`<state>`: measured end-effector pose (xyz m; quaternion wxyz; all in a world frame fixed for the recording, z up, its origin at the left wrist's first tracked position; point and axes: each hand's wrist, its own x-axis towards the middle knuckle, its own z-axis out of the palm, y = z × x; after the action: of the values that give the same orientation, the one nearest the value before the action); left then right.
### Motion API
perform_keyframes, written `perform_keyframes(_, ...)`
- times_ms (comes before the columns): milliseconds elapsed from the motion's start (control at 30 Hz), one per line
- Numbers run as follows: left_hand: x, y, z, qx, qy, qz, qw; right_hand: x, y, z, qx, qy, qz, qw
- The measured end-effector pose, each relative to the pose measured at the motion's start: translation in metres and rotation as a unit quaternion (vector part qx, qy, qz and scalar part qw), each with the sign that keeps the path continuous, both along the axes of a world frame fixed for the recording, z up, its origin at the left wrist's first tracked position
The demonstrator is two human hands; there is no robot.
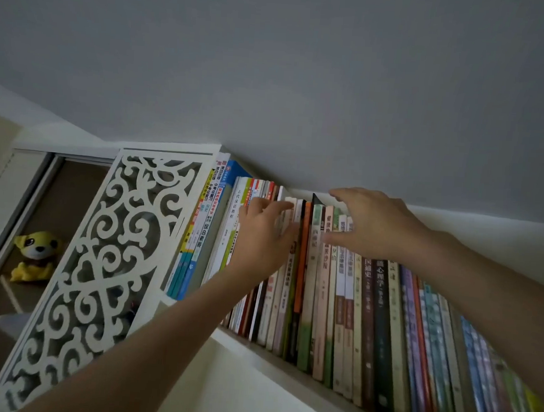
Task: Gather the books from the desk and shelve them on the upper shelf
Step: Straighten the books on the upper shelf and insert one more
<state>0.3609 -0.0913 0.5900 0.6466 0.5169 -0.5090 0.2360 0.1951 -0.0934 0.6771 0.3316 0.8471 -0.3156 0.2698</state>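
A long row of upright books (347,307) fills the upper shelf (285,364), spines facing me. My left hand (262,237) lies flat against the spines left of an orange-spined book (302,266), fingers straight and reaching toward the book tops. My right hand (372,222) spreads over the tops of the books just to the right, thumb low on the spines and fingers arched above them. A dark thin book (313,208) sticks up slightly between the two hands. Whether either hand grips a book is not plain.
A white carved fretwork panel (99,258) ends the shelf on the left. Beyond it, a yellow plush dog (37,253) sits in a cabinet niche. The ceiling (305,79) runs close above the book tops. Taller books (205,227) lean at the row's left end.
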Motion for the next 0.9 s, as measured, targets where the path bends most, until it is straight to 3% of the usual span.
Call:
perform_keyframes(167,0.011,-0.020,0.048,0.021,-0.032,-0.007,0.999,0.020,-0.022,0.008,0.061,-0.010,-0.007,0.998)
perform_keyframes(333,0.013,-0.036,0.067,0.044,-0.106,0.099,0.988,0.020,-0.034,0.009,0.074,0.007,-0.020,0.997)
perform_keyframes(467,0.016,-0.038,0.070,0.051,-0.125,0.111,0.985,0.023,-0.036,0.010,0.085,0.015,-0.040,0.995)
perform_keyframes(633,0.003,-0.035,0.076,0.063,-0.053,0.105,0.991,0.023,-0.035,0.007,0.072,0.004,-0.049,0.996)
perform_keyframes(767,-0.004,-0.030,0.067,-0.031,-0.044,0.059,0.997,0.023,-0.034,0.007,0.090,-0.008,-0.044,0.995)
perform_keyframes(900,0.002,-0.007,0.073,-0.093,0.025,-0.001,0.995,0.022,-0.032,0.005,0.113,-0.009,-0.028,0.993)
